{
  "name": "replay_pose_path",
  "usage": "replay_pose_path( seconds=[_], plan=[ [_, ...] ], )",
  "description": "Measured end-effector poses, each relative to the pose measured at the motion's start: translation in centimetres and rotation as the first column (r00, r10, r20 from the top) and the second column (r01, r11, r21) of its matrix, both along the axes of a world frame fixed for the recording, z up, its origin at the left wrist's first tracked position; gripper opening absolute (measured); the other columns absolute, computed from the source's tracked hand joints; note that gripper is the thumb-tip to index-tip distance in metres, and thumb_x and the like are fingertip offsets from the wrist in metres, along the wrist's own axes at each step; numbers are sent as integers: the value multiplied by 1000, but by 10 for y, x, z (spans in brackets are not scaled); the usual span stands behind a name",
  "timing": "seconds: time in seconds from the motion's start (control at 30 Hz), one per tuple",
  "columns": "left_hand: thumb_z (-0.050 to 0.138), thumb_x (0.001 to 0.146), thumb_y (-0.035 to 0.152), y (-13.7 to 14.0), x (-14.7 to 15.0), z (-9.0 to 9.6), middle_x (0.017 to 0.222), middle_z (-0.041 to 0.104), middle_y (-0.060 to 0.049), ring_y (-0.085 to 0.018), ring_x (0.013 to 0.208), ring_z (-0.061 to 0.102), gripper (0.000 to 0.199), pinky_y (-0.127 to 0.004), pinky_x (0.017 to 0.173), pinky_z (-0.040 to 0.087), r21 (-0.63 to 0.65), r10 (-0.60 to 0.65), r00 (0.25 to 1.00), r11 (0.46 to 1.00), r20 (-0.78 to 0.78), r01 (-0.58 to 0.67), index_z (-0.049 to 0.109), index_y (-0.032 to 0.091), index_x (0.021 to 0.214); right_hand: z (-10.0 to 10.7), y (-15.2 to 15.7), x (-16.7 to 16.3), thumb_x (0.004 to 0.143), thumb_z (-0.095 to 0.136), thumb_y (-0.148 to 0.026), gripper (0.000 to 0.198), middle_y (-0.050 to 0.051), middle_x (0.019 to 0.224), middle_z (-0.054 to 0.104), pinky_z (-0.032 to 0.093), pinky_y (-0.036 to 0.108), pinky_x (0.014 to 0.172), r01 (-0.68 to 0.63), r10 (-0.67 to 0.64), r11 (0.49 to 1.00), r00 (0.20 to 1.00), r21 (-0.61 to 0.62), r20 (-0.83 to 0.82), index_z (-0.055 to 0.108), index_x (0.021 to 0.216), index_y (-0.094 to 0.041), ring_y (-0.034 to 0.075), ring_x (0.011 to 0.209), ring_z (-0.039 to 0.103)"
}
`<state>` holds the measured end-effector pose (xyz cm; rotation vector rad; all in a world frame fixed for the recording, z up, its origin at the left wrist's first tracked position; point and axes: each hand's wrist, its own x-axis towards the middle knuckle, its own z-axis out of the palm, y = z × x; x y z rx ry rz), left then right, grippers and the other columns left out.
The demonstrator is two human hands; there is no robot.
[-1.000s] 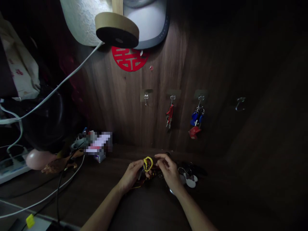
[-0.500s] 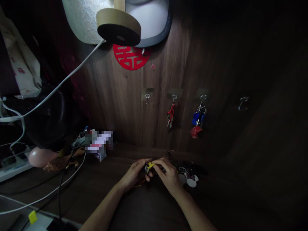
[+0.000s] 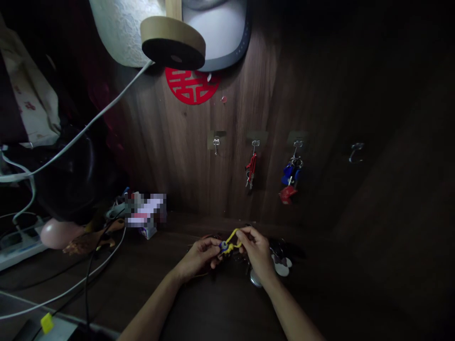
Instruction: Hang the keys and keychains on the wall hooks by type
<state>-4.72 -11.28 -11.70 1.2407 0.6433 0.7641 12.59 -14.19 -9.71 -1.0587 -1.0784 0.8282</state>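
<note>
We face a dark brown, wood-grained upright panel (image 3: 177,175), with both our bare hands low in front of it. Our right hand (image 3: 256,251) grips between thumb and fingers; our left hand (image 3: 199,257) does likewise, fingertips toward the right. A white, flat, rounded tag (image 3: 282,267) lies just to the right of our right wrist. Between our hands stretches a thin, bright yellow cord loop (image 3: 232,235), its long axis crosswise: our right fingers pinch its right end, while its left end meets a small, rounded blue-and-grey piece (image 3: 223,246) pinched in our left fingertips.
</note>
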Motion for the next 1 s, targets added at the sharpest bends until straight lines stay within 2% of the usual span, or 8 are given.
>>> replay_pose_path(
  seconds=[0.17,0.3,0.5,0.6,0.67,0.8,0.9,1.0],
  plan=[
    [71,68,46,5,-3,0,65,58,3,-4,45,40,43,-17,45,26,-47,94,994,995,52,-91,63,13,95,3,1,7,66,71,-46,32,-4,56,58,31,18,40,-129,116,990,977,-63,-177,56,62,-18,7,42,48],
    [73,68,40,6,-5,0,64,58,3,-4,47,41,39,-17,49,29,-47,158,978,987,135,-153,63,13,93,10,-2,7,66,72,-42,29,-3,59,59,32,18,42,-222,200,974,938,-48,-283,56,62,-18,7,46,48],
    [72,66,44,9,-6,1,64,59,3,-6,48,44,39,-19,52,32,10,260,960,965,105,-262,63,14,89,28,-4,7,67,72,-41,24,0,65,64,37,21,47,-232,225,973,929,11,-294,63,66,-18,10,53,52],
    [69,67,47,12,-9,2,63,58,3,-7,48,45,39,-20,52,34,98,374,924,919,83,-381,62,15,89,34,-2,12,69,70,-42,25,4,71,68,38,22,48,-176,177,984,954,26,-243,68,74,-18,13,58,55],
    [66,68,49,13,-11,3,63,58,4,-8,48,46,38,-21,52,35,182,463,884,865,73,-468,61,17,89,37,0,18,73,66,-43,28,6,77,70,39,23,50,-132,139,990,976,50,-169,71,85,-18,14,60,57],
    [60,72,48,12,-13,4,60,55,5,-9,47,45,34,-21,49,35,335,603,797,742,44,-580,58,19,88,47,4,30,80,59,-38,28,7,87,71,43,24,53,-48,32,988,993,146,110,70,99,-21,16,67,59],
    [58,73,48,11,-12,4,60,55,5,-10,46,46,32,-21,47,35,391,625,781,721,-10,-572,58,20,90,59,10,38,82,55,-33,27,5,95,68,48,27,60,41,-112,964,959,263,259,68,103,-24,17,74,60],
    [58,73,48,12,-11,3,60,57,5,-11,46,48,34,-21,47,37,420,619,784,724,-49,-547,58,20,92,73,21,44,84,51,-29,26,5,99,64,50,30,71,129,-289,892,900,433,327,68,104,-26,18,84,60]
  ],
)
